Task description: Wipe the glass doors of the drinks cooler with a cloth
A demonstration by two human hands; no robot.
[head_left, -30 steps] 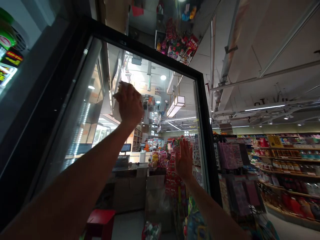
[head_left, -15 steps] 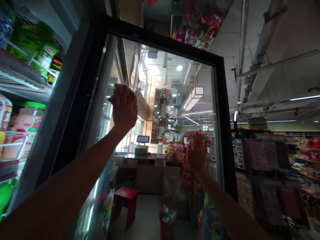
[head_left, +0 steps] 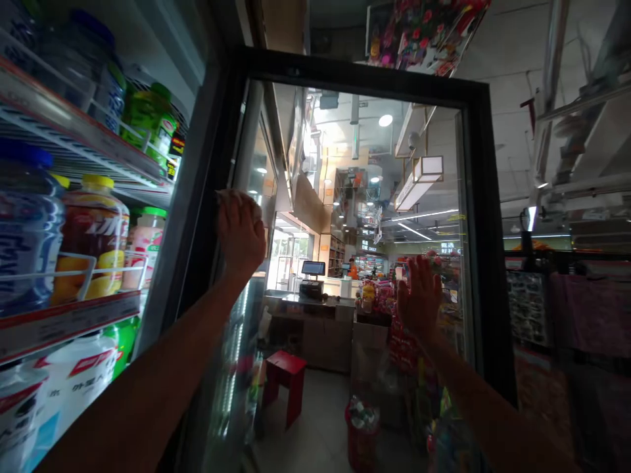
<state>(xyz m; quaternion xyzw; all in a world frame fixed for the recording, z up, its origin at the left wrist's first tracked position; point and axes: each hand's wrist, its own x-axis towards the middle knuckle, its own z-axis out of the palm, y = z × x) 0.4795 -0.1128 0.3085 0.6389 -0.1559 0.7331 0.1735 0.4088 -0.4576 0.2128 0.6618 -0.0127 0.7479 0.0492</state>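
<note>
The left hand holds a crumpled, pale cloth at the left edge of the door, where the pane meets the dark frame. Its fingers are close together and bent over the cloth, which sticks out above the fingertips. The right hand is open, fingers up and slightly parted, palm toward the pane on its right side; whether the whole palm touches, I cannot tell. The 2 hands are well apart, the left higher.

To the left, bottles with blue, yellow and green caps stand on wire shelves. Through the pane show 1 red stool, a bin, a counter and a monitor.
</note>
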